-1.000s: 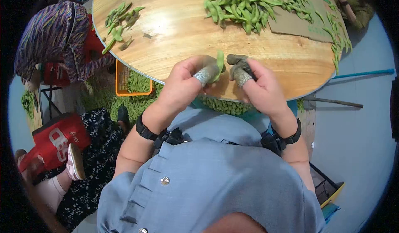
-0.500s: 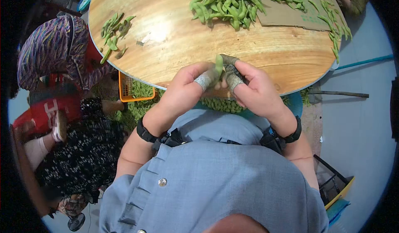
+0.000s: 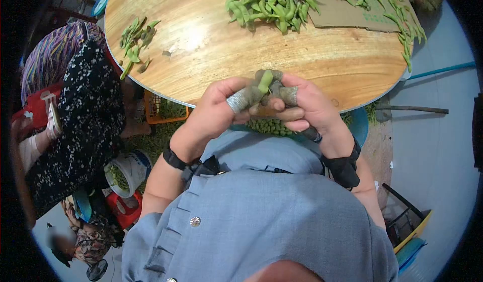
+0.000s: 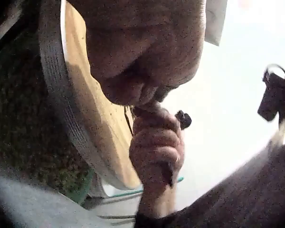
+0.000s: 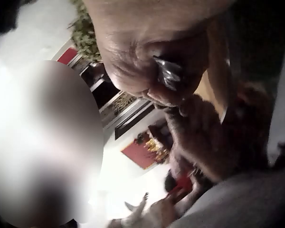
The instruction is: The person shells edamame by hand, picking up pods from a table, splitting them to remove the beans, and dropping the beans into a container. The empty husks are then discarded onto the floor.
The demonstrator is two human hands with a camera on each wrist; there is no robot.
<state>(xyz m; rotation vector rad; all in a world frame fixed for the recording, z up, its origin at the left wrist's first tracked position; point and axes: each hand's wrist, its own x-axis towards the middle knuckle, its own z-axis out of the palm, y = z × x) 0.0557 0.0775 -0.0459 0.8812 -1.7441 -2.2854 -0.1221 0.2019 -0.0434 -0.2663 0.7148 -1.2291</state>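
Note:
Over the near edge of the wooden table (image 3: 201, 55), the left hand (image 3: 216, 101) pinches a green pod (image 3: 265, 81) between wrapped thumb and fingers. The right hand (image 3: 312, 103) meets it at the pod, its wrapped fingers and thumb curled against the pod's other side. Both hands touch. In the left wrist view the right hand (image 4: 157, 147) shows curled below the left hand (image 4: 145, 52). The right wrist view shows the right hand (image 5: 152, 52) close to the left hand (image 5: 199, 128); the pod is hidden there.
A pile of pods (image 3: 274, 5) lies at the table's far side beside flat cardboard (image 3: 347, 15). A small group of pods (image 3: 133, 43) is at the left. An orange basket (image 3: 166, 112), a white bucket (image 3: 132, 171) and people stand left, and more pods (image 3: 271, 126) lie below the table edge.
The right hand has moved in against the left, its wrist turned and lower fingers now showing. The view has shifted, and a person in dark patterned clothing at the left has moved upward in view.

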